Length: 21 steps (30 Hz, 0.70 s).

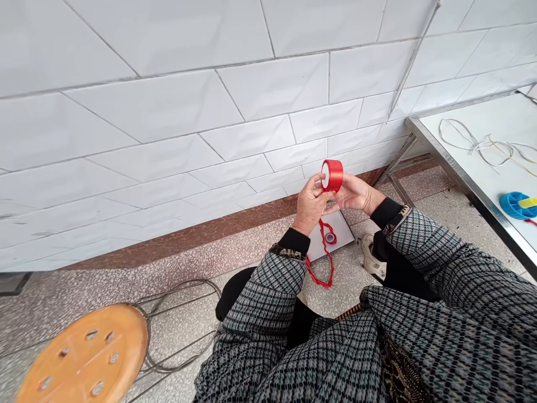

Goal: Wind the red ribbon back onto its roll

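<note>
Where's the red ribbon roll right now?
In the head view, right of centre, the red ribbon roll is held up between the left hand and right hand, before the white tiled wall, its loose end hanging toward the floor.

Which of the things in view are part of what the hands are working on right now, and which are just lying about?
In hand:
- red ribbon roll, held by left hand and right hand
- loose red ribbon hanging below

Lying about:
- orange stool
- blue spool and pale cords on the metal table
- white board on the floor
</note>
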{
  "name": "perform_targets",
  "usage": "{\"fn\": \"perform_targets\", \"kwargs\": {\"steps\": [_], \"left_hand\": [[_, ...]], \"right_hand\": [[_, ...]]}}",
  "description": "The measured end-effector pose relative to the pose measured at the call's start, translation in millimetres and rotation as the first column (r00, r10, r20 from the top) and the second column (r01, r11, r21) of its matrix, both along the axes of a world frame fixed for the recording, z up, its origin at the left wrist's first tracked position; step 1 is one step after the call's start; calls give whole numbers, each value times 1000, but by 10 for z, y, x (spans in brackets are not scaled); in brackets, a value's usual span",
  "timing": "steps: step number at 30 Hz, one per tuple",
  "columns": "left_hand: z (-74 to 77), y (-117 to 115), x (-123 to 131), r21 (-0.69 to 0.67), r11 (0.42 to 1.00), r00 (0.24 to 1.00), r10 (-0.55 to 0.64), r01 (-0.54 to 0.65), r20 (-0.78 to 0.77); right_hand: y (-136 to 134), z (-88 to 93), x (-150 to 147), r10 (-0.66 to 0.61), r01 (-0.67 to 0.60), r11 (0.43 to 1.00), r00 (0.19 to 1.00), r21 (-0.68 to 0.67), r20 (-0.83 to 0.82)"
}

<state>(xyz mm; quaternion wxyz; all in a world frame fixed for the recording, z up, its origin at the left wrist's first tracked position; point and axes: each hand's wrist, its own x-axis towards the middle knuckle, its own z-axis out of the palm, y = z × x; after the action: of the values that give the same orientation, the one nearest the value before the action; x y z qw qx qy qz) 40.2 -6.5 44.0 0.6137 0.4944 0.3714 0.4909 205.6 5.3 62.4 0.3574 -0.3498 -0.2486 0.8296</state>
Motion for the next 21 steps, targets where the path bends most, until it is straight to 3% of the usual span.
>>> {"fn": "perform_targets", "kwargs": {"steps": [4, 6, 8, 10, 12, 13, 16, 19, 21], "left_hand": [[72, -31, -75, -53, 993, 991, -102, 106, 83], [118, -53, -128, -61, 985, 982, -154, 161, 107], [153, -71, -180, -78, 974, 973, -201, 211, 112], [166, -83, -213, -104, 965, 968, -230, 240, 104], [156, -89, -214, -127, 961, 967, -234, 245, 99], [144, -91, -202, -132, 962, 969, -226, 238, 102], [94, -94, -129, -106, 985, 983, -123, 138, 137], [52, -91, -62, -73, 997, 982, 37, -23, 186], [42, -87, -47, -67, 996, 979, 64, -52, 194]], "right_hand": [[4, -13, 74, 25, -51, 975, 993, 215, 120], [33, -1, 149, -21, -63, 923, 977, 381, 212], [73, 11, 229, -116, -101, 815, 936, 570, 332], [115, 4, 287, -257, -174, 662, 860, 729, 440], [151, -30, 309, -391, -258, 538, 767, 803, 508], [168, -55, 308, -444, -283, 509, 723, 813, 529], [234, -138, 296, -546, -243, 533, 633, 810, 549], [332, -183, 326, -620, -51, 601, 600, 798, 506], [384, -178, 362, -633, 35, 639, 591, 768, 500]]}}
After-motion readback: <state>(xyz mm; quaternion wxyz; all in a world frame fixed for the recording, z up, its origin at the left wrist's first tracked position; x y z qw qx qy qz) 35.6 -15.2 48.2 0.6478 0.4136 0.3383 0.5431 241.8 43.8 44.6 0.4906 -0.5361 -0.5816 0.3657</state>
